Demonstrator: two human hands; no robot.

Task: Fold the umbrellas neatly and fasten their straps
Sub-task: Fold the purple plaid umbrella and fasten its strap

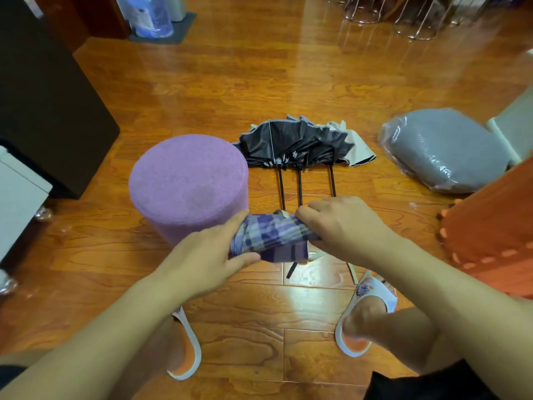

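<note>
Gripping a rolled purple plaid fabric umbrella (274, 236) at either end, the left hand (207, 255) and right hand (343, 223) hold it crosswise above the glossy wooden floor (288, 82), beside a round lilac foam stool (189, 183). Behind it lie black collapsed umbrellas with thin dark shafts (300, 145), unfolded. A plastic-wrapped grey cushion (441, 148) sits to the right. No readable writing shows anywhere.

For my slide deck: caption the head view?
Both hands grip a purple plaid folded umbrella above a wooden floor.
</note>
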